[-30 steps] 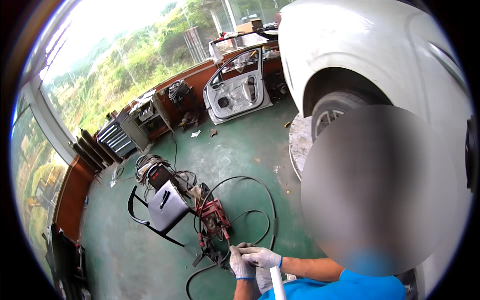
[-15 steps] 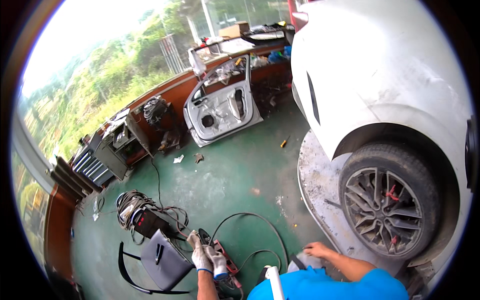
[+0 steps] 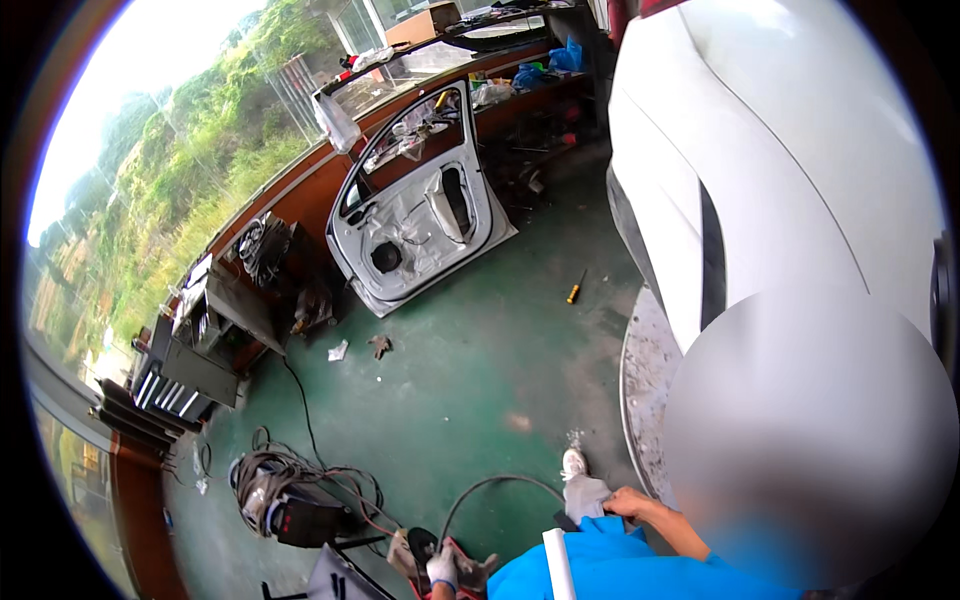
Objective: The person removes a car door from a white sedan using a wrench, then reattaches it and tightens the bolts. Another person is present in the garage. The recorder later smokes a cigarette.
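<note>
My left hand [image 3: 441, 567] wears a white work glove with a blue cuff. It is low in the view, fingers closed, next to a black round part [image 3: 421, 545] and a red tool case [image 3: 466, 582] on the floor. What the glove grips, if anything, I cannot make out. My bare right hand [image 3: 626, 502] is curled against my grey trousers [image 3: 588, 497], by the hem of my blue shirt [image 3: 590, 562]. Its fingertips are hidden. A black cable [image 3: 485, 484] arches over the green floor between the two hands.
A white car [image 3: 760, 160] fills the right side, partly covered by a round blur. A bare car door [image 3: 400, 225] leans by the wall. A machine with coiled cables [image 3: 290, 500], a chair [image 3: 335, 580], a screwdriver [image 3: 575, 288] and a tool cabinet [image 3: 170, 390] stand or lie around.
The view has shifted, with the chair and red case lower in the picture. My left hand is lower too. My right hand has curled in, and my shoe now shows ahead.
</note>
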